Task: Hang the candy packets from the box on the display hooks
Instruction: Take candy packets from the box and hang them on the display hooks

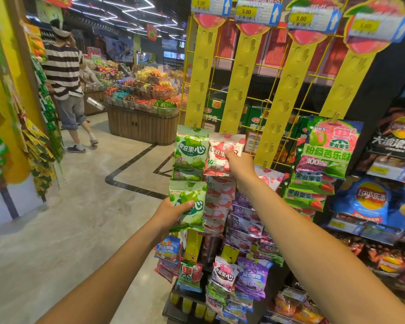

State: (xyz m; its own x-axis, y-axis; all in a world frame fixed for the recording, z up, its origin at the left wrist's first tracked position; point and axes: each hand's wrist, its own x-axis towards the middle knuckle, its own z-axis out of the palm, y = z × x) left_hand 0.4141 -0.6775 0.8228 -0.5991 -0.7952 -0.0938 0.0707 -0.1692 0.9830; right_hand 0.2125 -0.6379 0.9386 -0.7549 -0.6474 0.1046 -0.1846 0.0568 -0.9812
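Several yellow hanging strips (pixel 241 73) with hook tabs run down a yellow wire rack. My right hand (pixel 240 166) pinches a red-and-white candy packet (pixel 218 155) held up against the second strip's lower end. My left hand (pixel 173 212) grips a green candy packet (pixel 189 199) lower down by the first strip. Another green packet (pixel 191 148) hangs above it on the first strip (pixel 200 73). More red, purple and green packets hang below on the strips. No box is visible.
Lay's chip bags (pixel 369 199) fill shelves at right. Loose packets pile on a low shelf (pixel 222 284) below the strips. A person in a striped shirt (pixel 64 73) stands in the aisle at left, near a wooden candy island (pixel 140 122). Hanging goods line the left wall.
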